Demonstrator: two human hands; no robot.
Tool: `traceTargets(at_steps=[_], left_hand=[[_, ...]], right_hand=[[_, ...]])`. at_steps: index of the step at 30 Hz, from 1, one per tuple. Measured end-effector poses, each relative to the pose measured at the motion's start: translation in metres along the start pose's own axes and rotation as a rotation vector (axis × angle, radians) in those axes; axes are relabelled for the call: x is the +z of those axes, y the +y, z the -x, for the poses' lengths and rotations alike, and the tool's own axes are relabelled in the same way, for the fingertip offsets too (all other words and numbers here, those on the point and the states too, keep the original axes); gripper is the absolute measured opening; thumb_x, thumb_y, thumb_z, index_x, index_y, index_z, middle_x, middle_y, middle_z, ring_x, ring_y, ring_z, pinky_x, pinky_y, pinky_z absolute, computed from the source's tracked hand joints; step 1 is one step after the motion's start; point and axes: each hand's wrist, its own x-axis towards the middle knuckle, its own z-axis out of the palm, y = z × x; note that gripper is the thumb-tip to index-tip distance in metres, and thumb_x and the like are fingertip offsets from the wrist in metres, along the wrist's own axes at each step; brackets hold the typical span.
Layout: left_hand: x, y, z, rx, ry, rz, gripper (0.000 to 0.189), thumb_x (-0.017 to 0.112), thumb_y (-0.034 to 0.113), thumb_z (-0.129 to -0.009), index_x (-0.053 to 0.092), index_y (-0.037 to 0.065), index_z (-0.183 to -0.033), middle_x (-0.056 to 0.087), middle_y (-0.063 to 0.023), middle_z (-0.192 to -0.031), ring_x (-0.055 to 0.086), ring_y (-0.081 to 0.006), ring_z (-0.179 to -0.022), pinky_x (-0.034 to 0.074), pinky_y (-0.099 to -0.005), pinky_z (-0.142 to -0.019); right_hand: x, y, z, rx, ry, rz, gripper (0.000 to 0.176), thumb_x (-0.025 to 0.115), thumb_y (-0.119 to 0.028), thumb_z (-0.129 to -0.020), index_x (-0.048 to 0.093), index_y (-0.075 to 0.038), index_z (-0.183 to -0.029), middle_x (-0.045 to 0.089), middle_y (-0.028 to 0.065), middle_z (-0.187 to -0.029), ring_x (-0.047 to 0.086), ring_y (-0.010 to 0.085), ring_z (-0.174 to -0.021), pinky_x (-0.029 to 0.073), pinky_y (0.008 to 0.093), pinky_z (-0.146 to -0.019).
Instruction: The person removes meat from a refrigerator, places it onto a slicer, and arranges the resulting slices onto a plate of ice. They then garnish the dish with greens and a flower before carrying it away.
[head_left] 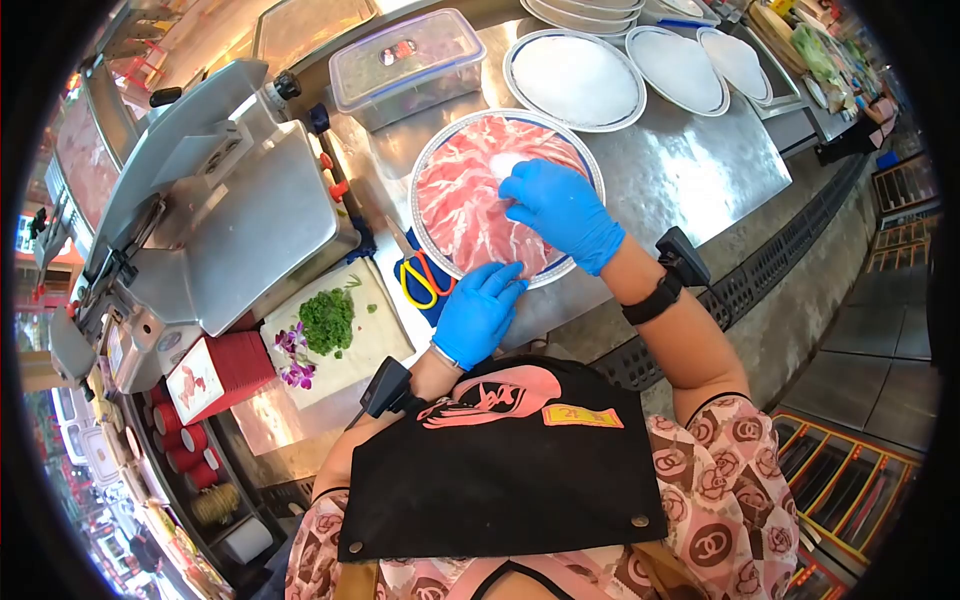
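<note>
A round patterned plate (424, 150) is covered with thin slices of raw meat (455, 195) fanned around a small white centre. Over it, my right hand (565, 212), in a blue glove, has its fingertips pinched together just beside that centre. Whatever they hold, if anything, is hidden. My left hand (476, 316), also gloved in blue, rests at the plate's near rim with fingers stretched out, their tips touching the edge of the meat. Scissors (425, 282) with yellow and orange handles lie left of the plate, close to my left hand.
Chopped greens (327, 321) and purple flowers (293, 357) sit on a white cutting board (385, 345). A meat slicer (255, 205) stands at left. Behind the plate are a lidded plastic box (408, 75) and several plates, including a white-filled plate (575, 78).
</note>
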Motion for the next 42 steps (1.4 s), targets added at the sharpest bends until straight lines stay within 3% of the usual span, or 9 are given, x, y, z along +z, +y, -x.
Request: traceTargets(at_steps=[3, 6, 14, 20, 27, 33, 36, 39, 42], left_hand=[[0.003, -0.001, -0.001, -0.015, -0.014, 0.007, 0.040, 0.064, 0.006, -0.070, 0.059, 0.003, -0.110, 0.055, -0.0118, -0.121, 0.053, -0.0337, -0.105, 0.046, -0.0425, -0.088], [0.000, 0.000, -0.002, -0.018, -0.025, 0.031, 0.040, 0.064, 0.005, -0.069, 0.059, 0.003, -0.109, 0.055, -0.0129, -0.121, 0.053, -0.0339, -0.104, 0.046, -0.0428, -0.088], [-0.024, -0.016, -0.018, -0.132, 0.254, 0.013, 0.042, 0.067, 0.005, -0.071, 0.060, 0.009, -0.112, 0.055, -0.0139, -0.123, 0.053, -0.0344, -0.109, 0.043, -0.0420, -0.091], [-0.046, -0.026, -0.065, -0.131, 0.256, 0.025, 0.052, 0.071, 0.008, -0.069, 0.057, 0.012, -0.119, 0.056, -0.0140, -0.119, 0.051, -0.0339, -0.108, 0.041, -0.0412, -0.094], [-0.051, -0.026, -0.088, -0.155, 0.100, 0.019, 0.045, 0.072, 0.002, -0.066, 0.061, 0.010, -0.109, 0.058, -0.0117, -0.102, 0.054, -0.0297, -0.095, 0.044, -0.0383, -0.086], [-0.061, -0.028, -0.056, -0.053, 0.241, 0.367, 0.021, 0.068, -0.005, -0.071, 0.065, 0.004, -0.090, 0.061, -0.0088, -0.095, 0.059, -0.0221, -0.090, 0.047, -0.0308, -0.078], [-0.063, -0.042, -0.027, -0.337, 0.072, 0.894, 0.014, 0.064, -0.006, -0.079, 0.063, 0.000, -0.092, 0.065, -0.0074, -0.093, 0.060, -0.0146, -0.088, 0.048, -0.0283, -0.081], [-0.067, -0.047, -0.005, -0.422, 0.111, 1.133, 0.019, 0.064, -0.008, -0.078, 0.062, 0.001, -0.095, 0.065, -0.0092, -0.094, 0.062, -0.0167, -0.089, 0.049, -0.0288, -0.082], [-0.072, -0.049, 0.008, -0.510, 0.095, 1.169, 0.022, 0.064, -0.008, -0.078, 0.062, 0.001, -0.098, 0.065, -0.0091, -0.097, 0.062, -0.0168, -0.091, 0.050, -0.0290, -0.082]], right_hand=[[-0.008, 0.005, 0.000, 0.001, 0.182, -0.080, 0.022, 0.069, -0.013, -0.073, 0.062, -0.008, -0.093, 0.057, 0.0103, -0.091, 0.057, 0.0269, -0.087, 0.047, 0.0365, -0.078], [-0.028, 0.011, 0.020, 0.382, 0.433, -0.453, 0.019, 0.067, -0.011, -0.079, 0.063, -0.003, -0.095, 0.060, 0.0063, -0.089, 0.058, 0.0171, -0.078, 0.048, 0.0289, -0.071], [0.025, -0.014, 0.118, 1.020, 0.095, -1.109, 0.022, 0.059, -0.017, -0.088, 0.065, 0.003, -0.095, 0.060, 0.0042, -0.066, 0.054, 0.0102, -0.056, 0.043, 0.0231, -0.054], [0.041, -0.036, 0.105, 1.195, 0.281, -1.383, 0.024, 0.059, -0.020, -0.088, 0.065, 0.000, -0.100, 0.059, 0.0037, -0.065, 0.046, 0.0065, -0.049, 0.034, 0.0202, -0.045], [0.052, -0.042, 0.098, 1.204, 0.386, -1.495, 0.018, 0.058, -0.020, -0.088, 0.063, -0.003, -0.093, 0.057, 0.0025, -0.065, 0.043, 0.0059, -0.048, 0.032, 0.0197, -0.043], [0.055, -0.047, 0.091, 1.206, 0.417, -1.661, 0.016, 0.060, -0.018, -0.087, 0.062, -0.004, -0.093, 0.055, 0.0010, -0.063, 0.041, 0.0061, -0.045, 0.029, 0.0198, -0.040], [0.058, -0.049, 0.090, 1.216, 0.439, -1.701, 0.016, 0.062, -0.019, -0.086, 0.062, -0.004, -0.092, 0.055, 0.0009, -0.064, 0.039, 0.0056, -0.044, 0.027, 0.0198, -0.038], [0.056, -0.051, 0.092, 1.187, 0.360, -1.607, 0.017, 0.065, -0.018, -0.085, 0.062, -0.003, -0.092, 0.055, 0.0013, -0.063, 0.044, 0.0065, -0.046, 0.033, 0.0205, -0.041], [0.058, -0.048, 0.095, 1.075, 0.528, -1.151, 0.018, 0.066, -0.017, -0.084, 0.062, -0.002, -0.092, 0.055, 0.0010, -0.063, 0.048, 0.0086, -0.049, 0.040, 0.0228, -0.048]])
